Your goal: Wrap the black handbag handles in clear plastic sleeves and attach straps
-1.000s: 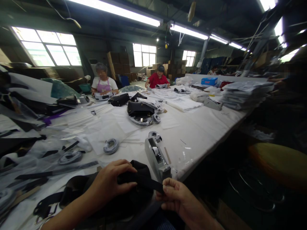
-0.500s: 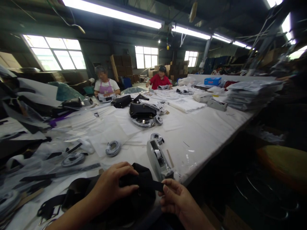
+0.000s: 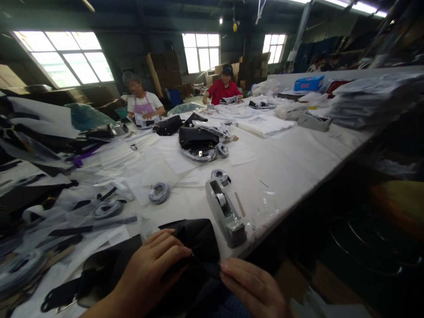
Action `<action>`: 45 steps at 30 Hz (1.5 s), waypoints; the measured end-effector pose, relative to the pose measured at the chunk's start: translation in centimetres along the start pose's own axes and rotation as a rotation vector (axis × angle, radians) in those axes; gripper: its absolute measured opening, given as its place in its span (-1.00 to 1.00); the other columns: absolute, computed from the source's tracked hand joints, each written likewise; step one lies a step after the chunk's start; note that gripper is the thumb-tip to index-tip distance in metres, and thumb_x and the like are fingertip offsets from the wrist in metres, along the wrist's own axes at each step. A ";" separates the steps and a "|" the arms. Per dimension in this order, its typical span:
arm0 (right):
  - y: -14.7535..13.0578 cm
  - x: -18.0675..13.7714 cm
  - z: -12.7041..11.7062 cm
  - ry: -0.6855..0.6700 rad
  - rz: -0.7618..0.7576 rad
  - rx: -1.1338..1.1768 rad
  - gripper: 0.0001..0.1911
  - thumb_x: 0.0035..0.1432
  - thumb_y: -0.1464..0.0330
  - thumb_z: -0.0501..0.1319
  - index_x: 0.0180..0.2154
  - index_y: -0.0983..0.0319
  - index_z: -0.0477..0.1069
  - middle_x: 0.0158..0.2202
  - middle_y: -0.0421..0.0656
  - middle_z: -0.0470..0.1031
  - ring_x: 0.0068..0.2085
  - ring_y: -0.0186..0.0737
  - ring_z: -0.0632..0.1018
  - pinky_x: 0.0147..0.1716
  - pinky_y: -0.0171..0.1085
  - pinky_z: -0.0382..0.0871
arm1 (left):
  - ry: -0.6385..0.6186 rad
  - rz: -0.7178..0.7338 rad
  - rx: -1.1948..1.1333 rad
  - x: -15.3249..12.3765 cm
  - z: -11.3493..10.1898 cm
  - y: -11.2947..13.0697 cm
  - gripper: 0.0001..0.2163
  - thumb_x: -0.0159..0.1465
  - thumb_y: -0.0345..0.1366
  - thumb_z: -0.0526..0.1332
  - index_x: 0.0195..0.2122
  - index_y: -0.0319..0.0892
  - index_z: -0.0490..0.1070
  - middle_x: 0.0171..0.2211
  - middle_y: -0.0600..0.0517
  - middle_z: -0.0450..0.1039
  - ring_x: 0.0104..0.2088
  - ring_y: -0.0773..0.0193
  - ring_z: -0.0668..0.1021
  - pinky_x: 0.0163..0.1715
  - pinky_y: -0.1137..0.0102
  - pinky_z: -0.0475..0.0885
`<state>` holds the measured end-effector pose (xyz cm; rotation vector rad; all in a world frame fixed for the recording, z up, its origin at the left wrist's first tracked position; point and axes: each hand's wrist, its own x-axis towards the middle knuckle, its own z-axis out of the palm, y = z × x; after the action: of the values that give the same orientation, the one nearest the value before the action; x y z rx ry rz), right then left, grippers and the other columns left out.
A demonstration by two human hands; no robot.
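A black bag lies at the near edge of the table, its front part lost in dark shade. My left hand is curled over it, thumb hidden beneath, closed on the black material. To the right, my right hand is pinched at the end of a dark strap that runs toward my left fingers. Just beyond the bag stands a grey tape dispenser with a roll of clear tape. A strap end with a metal buckle lies at the lower left.
Wrapped coils, such as one coil, lie about the white table. Farther off are another black bag, a blue box and stacked plastic-wrapped packs. Two people sit across the table. A stool stands at the right.
The view has tipped downward. My right hand has come lower and closer, drawing the strap end down beside the bag. My left hand has shifted slightly and stays on the bag.
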<state>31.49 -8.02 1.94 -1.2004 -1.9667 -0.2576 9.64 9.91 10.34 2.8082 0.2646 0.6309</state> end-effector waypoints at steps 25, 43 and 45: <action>-0.6 -0.3 1.5 0.206 0.608 0.444 -0.62 0.17 0.53 0.27 -0.05 0.01 0.55 -0.16 -0.20 0.65 -0.20 -0.17 0.66 -0.16 -0.33 0.57 | -0.079 0.010 0.070 -0.5 0.0 0.2 -0.72 0.31 -0.48 0.17 -0.02 -0.01 0.44 -0.43 0.15 0.48 -0.40 0.37 0.54 0.04 0.31 0.37; 1.1 3.4 1.2 0.619 1.479 1.399 -0.65 -0.19 0.30 0.53 -0.31 0.31 0.60 -0.46 -0.18 0.57 -0.46 -0.34 0.55 -0.39 -0.37 0.46 | -0.142 -0.253 0.038 4.5 -0.2 0.5 -0.81 0.18 -0.36 0.33 -0.17 -0.04 0.52 -0.18 0.04 0.52 -0.26 0.26 0.62 -0.26 0.46 0.54; 1.6 2.7 1.3 0.644 1.501 1.393 -0.66 -0.21 0.33 0.53 -0.32 0.32 0.61 -0.47 -0.18 0.58 -0.47 -0.34 0.56 -0.40 -0.38 0.47 | -0.132 -0.258 0.021 4.4 -0.3 0.3 -0.81 0.18 -0.36 0.33 -0.17 -0.05 0.53 -0.17 0.04 0.52 -0.24 0.24 0.61 -0.24 0.44 0.53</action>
<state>31.45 -4.71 2.70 -0.9891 -0.0705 1.1354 13.50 10.73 12.40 2.7542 0.5981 0.3843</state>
